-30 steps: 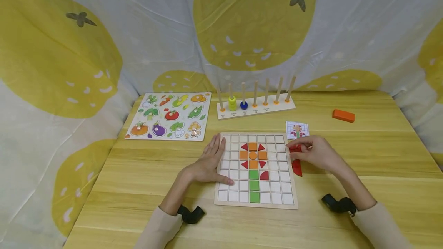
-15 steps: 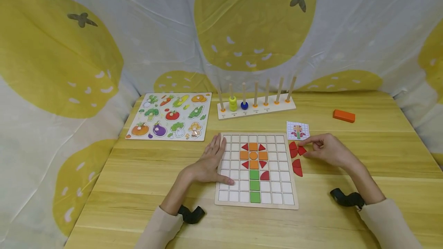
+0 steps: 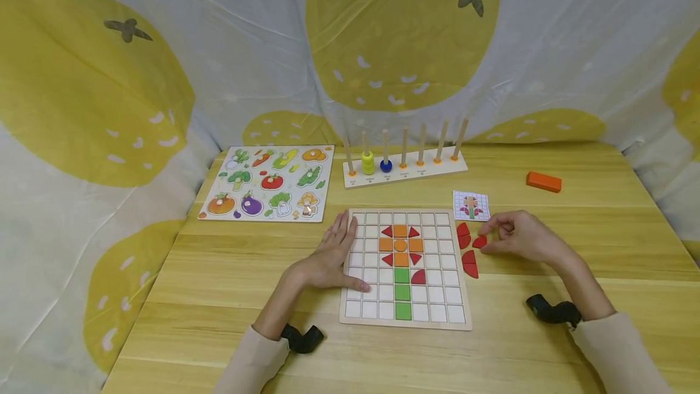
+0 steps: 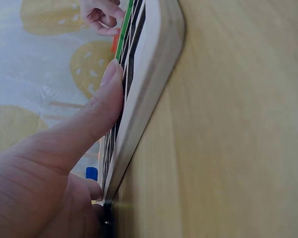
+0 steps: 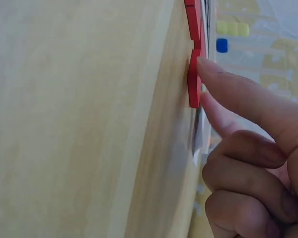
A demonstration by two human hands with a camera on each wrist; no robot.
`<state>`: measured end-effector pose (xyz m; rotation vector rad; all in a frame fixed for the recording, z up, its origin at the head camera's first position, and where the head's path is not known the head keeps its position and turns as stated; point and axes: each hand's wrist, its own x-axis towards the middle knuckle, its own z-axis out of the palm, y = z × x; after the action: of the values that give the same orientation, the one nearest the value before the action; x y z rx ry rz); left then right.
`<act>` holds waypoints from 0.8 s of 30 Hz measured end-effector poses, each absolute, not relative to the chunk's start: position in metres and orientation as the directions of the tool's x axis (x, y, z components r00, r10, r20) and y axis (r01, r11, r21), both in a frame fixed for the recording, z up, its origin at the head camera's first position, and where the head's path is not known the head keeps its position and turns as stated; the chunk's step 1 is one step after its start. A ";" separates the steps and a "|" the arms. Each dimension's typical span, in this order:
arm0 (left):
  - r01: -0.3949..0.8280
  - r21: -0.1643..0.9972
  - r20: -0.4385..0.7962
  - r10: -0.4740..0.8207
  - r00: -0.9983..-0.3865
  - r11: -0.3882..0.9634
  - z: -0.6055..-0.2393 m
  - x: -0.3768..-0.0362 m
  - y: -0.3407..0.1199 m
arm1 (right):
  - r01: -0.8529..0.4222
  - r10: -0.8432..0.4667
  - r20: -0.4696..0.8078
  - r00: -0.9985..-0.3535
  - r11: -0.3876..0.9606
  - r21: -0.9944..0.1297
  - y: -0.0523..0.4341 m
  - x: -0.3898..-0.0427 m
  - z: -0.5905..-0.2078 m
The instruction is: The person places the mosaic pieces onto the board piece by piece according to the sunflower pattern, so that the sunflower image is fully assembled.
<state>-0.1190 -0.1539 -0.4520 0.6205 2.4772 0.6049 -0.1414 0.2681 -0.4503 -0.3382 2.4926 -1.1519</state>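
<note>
A wooden grid board point(image 3: 437, 297) lies in front of me with a flower built from orange, red and green tiles point(image 3: 401, 254). My left hand point(image 3: 340, 251) rests flat on the board's left edge, fingers straight; the left wrist view shows the thumb point(image 4: 89, 124) against the board's rim point(image 4: 149, 89). Just right of the board, my right hand point(image 3: 488, 239) pinches a small red piece point(image 3: 479, 241) between index finger and thumb as it lies on the table. The right wrist view shows the index fingertip point(image 5: 208, 67) on that red piece point(image 5: 193, 79). Several other red pieces point(image 3: 468, 263) lie beside it.
A small pattern card point(image 3: 471, 205) lies behind the red pieces. A vegetable peg puzzle point(image 3: 268, 182) sits at the back left, a peg rack with rings point(image 3: 404, 172) at the back centre, an orange block point(image 3: 544, 182) at the back right. Printed cloth surrounds the wooden table point(image 3: 219, 272).
My right hand has drawn back to the right, uncovering the loose red pieces, and now holds one pulled slightly away from the others. The left hand has not moved.
</note>
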 end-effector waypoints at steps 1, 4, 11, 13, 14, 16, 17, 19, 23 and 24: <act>0.305 0.523 -0.364 0.531 -0.765 0.796 -0.452 -0.119 -0.154 | -0.058 -0.372 -0.238 -0.897 0.635 -0.771 0.269 -0.142 -0.450; 0.307 0.525 -0.361 0.534 -0.764 0.794 -0.452 -0.119 -0.154 | -0.054 -0.386 -0.249 -0.888 0.626 -0.778 0.270 -0.141 -0.450; 0.306 0.529 -0.361 0.536 -0.763 0.791 -0.452 -0.119 -0.154 | -0.062 -0.360 -0.239 -0.902 0.655 -0.753 0.268 -0.141 -0.450; 0.306 0.527 -0.361 0.535 -0.764 0.793 -0.452 -0.119 -0.154 | -0.071 -0.364 -0.231 -0.902 0.654 -0.753 0.266 -0.141 -0.450; 0.306 0.528 -0.361 0.535 -0.764 0.793 -0.452 -0.119 -0.154 | -0.073 -0.368 -0.229 -0.901 0.649 -0.757 0.266 -0.141 -0.450; 0.306 0.528 -0.361 0.536 -0.763 0.792 -0.452 -0.119 -0.154 | -0.079 -0.380 -0.225 -0.897 0.639 -0.765 0.265 -0.141 -0.451; 0.307 0.528 -0.361 0.537 -0.763 0.792 -0.452 -0.119 -0.154 | -0.080 -0.385 -0.224 -0.895 0.635 -0.768 0.265 -0.141 -0.451; 0.308 0.529 -0.361 0.538 -0.762 0.791 -0.452 -0.119 -0.154 | -0.081 -0.392 -0.225 -0.892 0.628 -0.774 0.265 -0.141 -0.452; 0.305 0.530 -0.364 0.537 -0.761 0.791 -0.452 -0.119 -0.154 | -0.078 -0.369 -0.228 -0.901 0.653 -0.753 0.266 -0.141 -0.451; 0.303 0.531 -0.364 0.536 -0.762 0.791 -0.452 -0.119 -0.154 | -0.072 -0.359 -0.231 -0.904 0.661 -0.747 0.266 -0.141 -0.451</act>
<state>-0.1191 -0.1539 -0.4516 0.6249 2.4710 0.6142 -0.1409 0.2661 -0.4506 -0.3405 2.5200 -1.1108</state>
